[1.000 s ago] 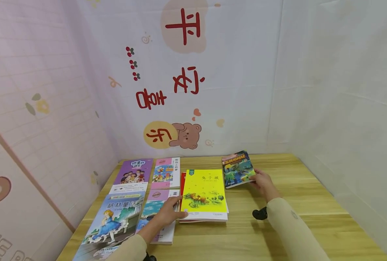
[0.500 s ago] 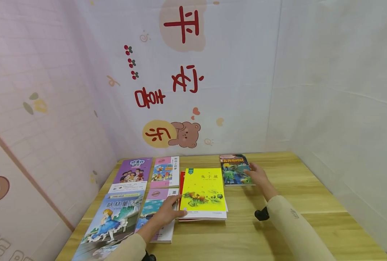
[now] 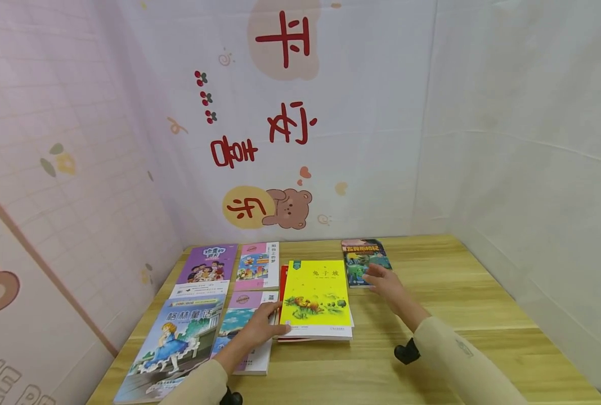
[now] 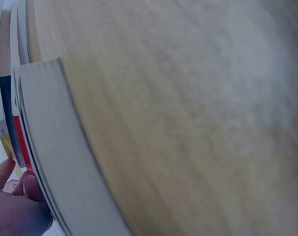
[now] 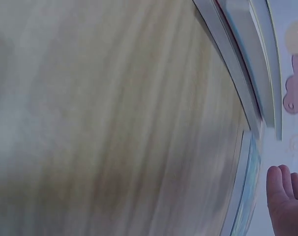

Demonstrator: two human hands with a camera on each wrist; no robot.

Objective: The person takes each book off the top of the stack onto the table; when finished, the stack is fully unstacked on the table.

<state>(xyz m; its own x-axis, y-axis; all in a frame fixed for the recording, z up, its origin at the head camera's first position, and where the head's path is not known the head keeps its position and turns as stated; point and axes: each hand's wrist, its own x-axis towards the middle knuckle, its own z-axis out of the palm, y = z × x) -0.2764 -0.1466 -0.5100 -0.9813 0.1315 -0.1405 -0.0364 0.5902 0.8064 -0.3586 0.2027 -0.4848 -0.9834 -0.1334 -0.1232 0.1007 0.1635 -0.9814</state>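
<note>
My left hand point(image 3: 257, 327) rests against the left edge of a stack topped by a yellow book point(image 3: 317, 292), thumb at its lower left corner. A red book cover point(image 3: 283, 274) peeks out beneath it. In the left wrist view, the fingertips point(image 4: 31, 186) touch the side of the stack. My right hand point(image 3: 389, 288) holds nothing and hovers by the lower right of a small dark book with a colourful cover point(image 3: 365, 256), partly hiding it. Its fingers look extended and loose in the right wrist view, near the page edges of the stack point(image 5: 254, 64).
To the left lie a purple book point(image 3: 206, 267), a pink and white book point(image 3: 257, 267), a book with a sea picture point(image 3: 240, 320) and a larger book showing a girl in blue point(image 3: 171, 349). A wooden table point(image 3: 462, 315) carries them all; a printed cloth wall point(image 3: 371, 140) stands behind.
My right hand has set the dark book down flat and straight beside the stack, let go, and drawn leftward and towards me. The left hand stays at the stack.
</note>
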